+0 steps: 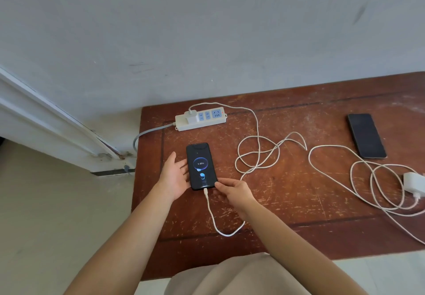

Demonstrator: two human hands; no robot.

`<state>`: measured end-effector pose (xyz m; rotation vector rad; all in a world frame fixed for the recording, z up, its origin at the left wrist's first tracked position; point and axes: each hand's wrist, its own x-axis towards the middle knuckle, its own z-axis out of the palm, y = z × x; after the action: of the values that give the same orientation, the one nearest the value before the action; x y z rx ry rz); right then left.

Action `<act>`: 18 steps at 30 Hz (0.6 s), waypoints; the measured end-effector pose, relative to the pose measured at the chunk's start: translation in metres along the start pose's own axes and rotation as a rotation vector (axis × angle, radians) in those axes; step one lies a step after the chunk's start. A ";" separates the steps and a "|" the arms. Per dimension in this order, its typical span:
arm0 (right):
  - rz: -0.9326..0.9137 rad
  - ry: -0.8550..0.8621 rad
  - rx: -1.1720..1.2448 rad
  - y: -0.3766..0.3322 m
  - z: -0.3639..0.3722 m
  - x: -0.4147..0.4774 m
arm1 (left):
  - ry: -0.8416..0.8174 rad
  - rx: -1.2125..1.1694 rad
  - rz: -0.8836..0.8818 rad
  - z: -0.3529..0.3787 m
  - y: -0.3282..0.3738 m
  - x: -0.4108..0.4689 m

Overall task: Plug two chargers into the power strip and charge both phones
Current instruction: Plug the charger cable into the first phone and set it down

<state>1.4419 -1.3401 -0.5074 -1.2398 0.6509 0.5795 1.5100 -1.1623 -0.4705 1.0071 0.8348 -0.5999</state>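
A white power strip (pixel 202 120) lies at the table's far left, with a white charger (pixel 191 116) plugged into its leftmost socket. Its white cable (pixel 257 152) loops across the table and enters the bottom of a black phone (pixel 201 166), whose lit screen shows a charging animation and 44%. My left hand (pixel 173 175) lies open, palm up, against the phone's left edge. My right hand (pixel 232 190) touches the phone's lower right corner with its fingertips. A second black phone (pixel 366 136) with a dark screen lies at the right. A second white charger (pixel 414 183) with coiled cable (pixel 377 184) lies unplugged near it.
The scratched brown wooden table (pixel 299 202) stands against a grey wall (pixel 207 30). The strip's grey cord (pixel 142 135) drops off the table's left edge. A white door frame (pixel 46 120) and pale floor (pixel 57 214) are to the left. Beige clothing (pixel 230 276) shows at the bottom.
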 end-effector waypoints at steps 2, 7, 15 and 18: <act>0.016 0.030 -0.060 0.005 0.005 0.010 | 0.016 0.003 -0.012 -0.005 0.002 0.006; 0.049 0.101 -0.212 0.016 0.009 0.027 | 0.048 0.041 -0.022 -0.012 0.003 0.020; -0.106 0.168 -0.613 0.009 0.024 0.029 | 0.093 0.286 -0.010 -0.020 0.006 0.031; -0.111 0.127 -0.736 0.006 0.029 0.028 | 0.097 0.333 0.002 -0.022 0.005 0.031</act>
<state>1.4608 -1.3095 -0.5267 -2.0004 0.4769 0.6773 1.5235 -1.1427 -0.4998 1.3486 0.8349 -0.7078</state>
